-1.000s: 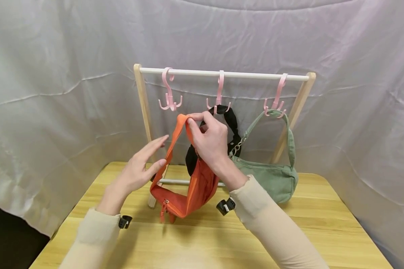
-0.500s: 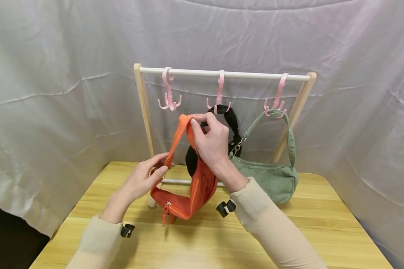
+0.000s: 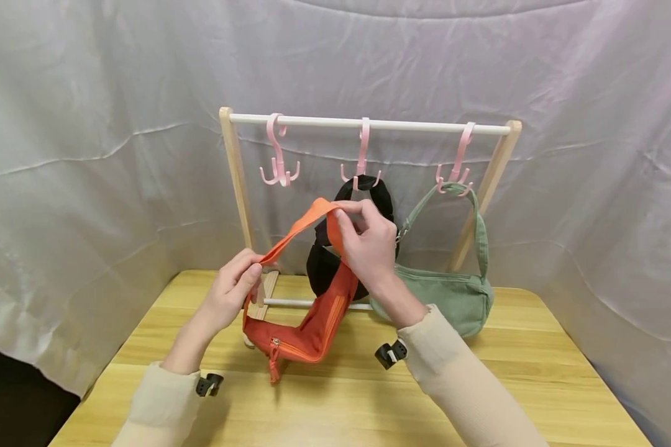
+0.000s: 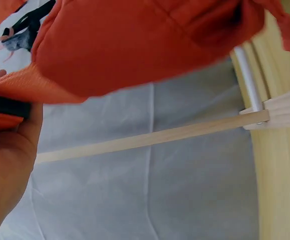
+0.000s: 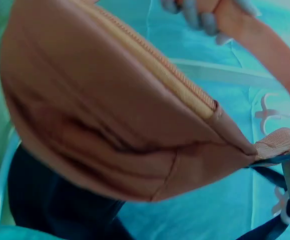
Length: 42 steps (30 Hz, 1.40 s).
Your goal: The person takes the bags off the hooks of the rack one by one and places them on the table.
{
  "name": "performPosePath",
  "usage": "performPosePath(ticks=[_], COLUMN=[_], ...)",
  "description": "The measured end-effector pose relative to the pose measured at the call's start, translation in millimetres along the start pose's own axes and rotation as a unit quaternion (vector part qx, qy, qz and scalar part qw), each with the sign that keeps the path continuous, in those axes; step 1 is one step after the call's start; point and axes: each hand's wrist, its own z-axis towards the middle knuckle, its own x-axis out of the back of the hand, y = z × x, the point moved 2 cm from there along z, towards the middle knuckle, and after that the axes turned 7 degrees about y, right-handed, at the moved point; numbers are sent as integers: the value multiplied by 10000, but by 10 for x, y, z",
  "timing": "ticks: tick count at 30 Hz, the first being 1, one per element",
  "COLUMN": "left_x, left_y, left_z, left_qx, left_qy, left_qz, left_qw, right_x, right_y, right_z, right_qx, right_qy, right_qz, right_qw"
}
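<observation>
Between my two hands hangs an orange-red waist bag (image 3: 319, 335), its zipper pull dangling above the table. My left hand (image 3: 229, 295) pinches the left run of its orange strap (image 3: 299, 228); in the left wrist view a black buckle piece (image 4: 7, 106) shows on the strap beside that hand. Higher up, the thumb and fingers of my right hand (image 3: 371, 245) pinch the strap near its top bend. The strap arches taut between the hands. The right wrist view shows the bag's zippered body (image 5: 99, 110) close up.
Behind stands a wooden-legged rack with a white top bar (image 3: 414, 126). A pink hook (image 3: 278, 162) on the left bears nothing. A black bag (image 3: 320, 267) hangs from the middle hook (image 3: 362, 149), a green shoulder bag (image 3: 450, 301) from the right hook (image 3: 460, 154). Beneath is a wooden table (image 3: 335, 410).
My left hand has come from beside the strap to grip it, drawing it left. My right hand has shifted right and slightly down. The bag has swung and turned, its strap spread wider.
</observation>
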Motion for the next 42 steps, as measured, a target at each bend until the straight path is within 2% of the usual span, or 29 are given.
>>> performPosePath(ticks=[4, 11, 17, 26, 30, 34, 37, 42], left_x=[29, 51, 38, -62, -102, -110, -94, -47], left_y=[59, 190, 316, 483, 495, 493, 492, 501], left_z=[59, 186, 271, 426, 490, 518, 523, 520], left_qx=[-200, -513, -558, -672, -718, -684, -646, -609], left_qy=[134, 383, 546, 505, 504, 574, 657, 767], left_qz=[5, 68, -105, -167, -105, -25, -6, -27], left_qw=[9997, 9979, 9969, 9963, 9961, 9960, 9957, 9952], right_x=[72, 196, 290, 289, 239, 204, 209, 261], right_y=[94, 243, 358, 524, 588, 625, 636, 660], right_z=[-66, -232, -414, -761, -927, -1087, -1187, -1321], right_qx=[64, -50, -65, 113, 18, -216, -386, -655], right_qy=[30, -12, -204, -900, -1162, -1511, -1946, -2726], right_qz=[4, 95, 177, -456, -739, -668, -530, -681], right_qw=[10000, 9999, 9996, 9948, 9905, 9860, 9787, 9575])
